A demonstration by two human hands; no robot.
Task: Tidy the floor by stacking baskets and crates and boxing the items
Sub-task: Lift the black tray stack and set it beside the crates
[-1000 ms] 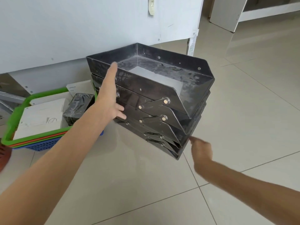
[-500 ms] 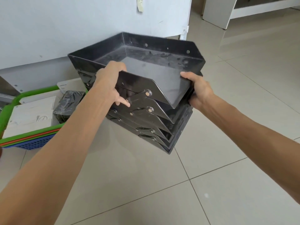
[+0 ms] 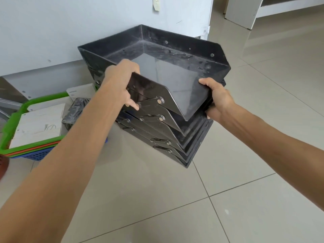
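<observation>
A stack of several black plastic crates (image 3: 177, 137) stands on the tiled floor in the middle of the view, against a white wall. The top black crate (image 3: 175, 55) is open upward and dusty inside. My left hand (image 3: 121, 83) grips its near left wall, fingers over the rim. My right hand (image 3: 217, 99) holds the near right corner of the same crate, thumb on top.
At the left a stack of green, orange and blue baskets (image 3: 12, 123) holds white boxes (image 3: 40, 123) and a black wrapped packet (image 3: 77, 111). White furniture (image 3: 245, 13) stands at the back right. Bare tiles (image 3: 157, 207) spread in front.
My right hand came up from beside the stack's base and took the top crate's right corner. My left hand went from flat against the side to gripping the rim.
</observation>
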